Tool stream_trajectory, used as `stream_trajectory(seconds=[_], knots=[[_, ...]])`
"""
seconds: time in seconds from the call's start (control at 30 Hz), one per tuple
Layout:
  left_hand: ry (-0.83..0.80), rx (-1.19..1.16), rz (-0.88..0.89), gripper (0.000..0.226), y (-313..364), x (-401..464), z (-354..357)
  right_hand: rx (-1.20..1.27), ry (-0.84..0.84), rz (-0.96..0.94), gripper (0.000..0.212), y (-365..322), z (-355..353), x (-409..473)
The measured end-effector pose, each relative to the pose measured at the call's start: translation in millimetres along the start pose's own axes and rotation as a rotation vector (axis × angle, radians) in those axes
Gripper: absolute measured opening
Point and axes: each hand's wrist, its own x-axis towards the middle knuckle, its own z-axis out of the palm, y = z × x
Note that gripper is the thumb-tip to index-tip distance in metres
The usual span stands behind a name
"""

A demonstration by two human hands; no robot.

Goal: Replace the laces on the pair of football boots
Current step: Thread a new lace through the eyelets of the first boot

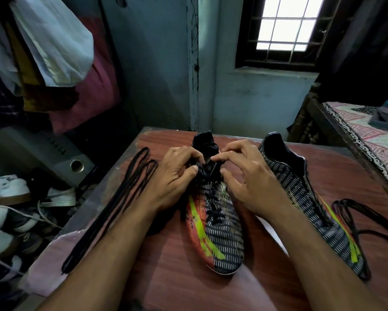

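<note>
Dim blue walls and a barred window (285, 25) close off the far side of the room, with hung clothes (49, 52) at upper left and a bed (368, 131) at right. Below them the reddish wooden desk (188, 288) carries everything I care about.

Straight ahead of me lies the laced boot (215, 232), its long axis running away from me, toe near my forearms and heel collar at the far end. The second boot (300, 198) lies just to its right, angled the same way, with no lace that I can see in its eyelets. A loose black lace (112, 209) stretches along the desk's left edge, and another tangle of lace (354, 221) sits at the far right beside the second boot.

My left hand (177, 173) and right hand (249, 176) both meet over the top eyelets of the laced boot, one on each side of the tongue. Fingers and thumbs of each are curled in, pinching the boot lace (213, 212) at its uppermost crossing.

I judge the next pull has to run along the boot's axis, toward the heel and away from me. Both hands are equally near, so neither has the advantage; the spare lace is nearer my left.
</note>
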Motion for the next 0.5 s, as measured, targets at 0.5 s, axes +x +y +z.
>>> stream_trajectory(seconds=[0.5], knots=[[0.162, -0.119, -0.042, 0.023, -17, 1, -3, -0.004, -0.388, -0.013, 0.019, 6, -41, 69]])
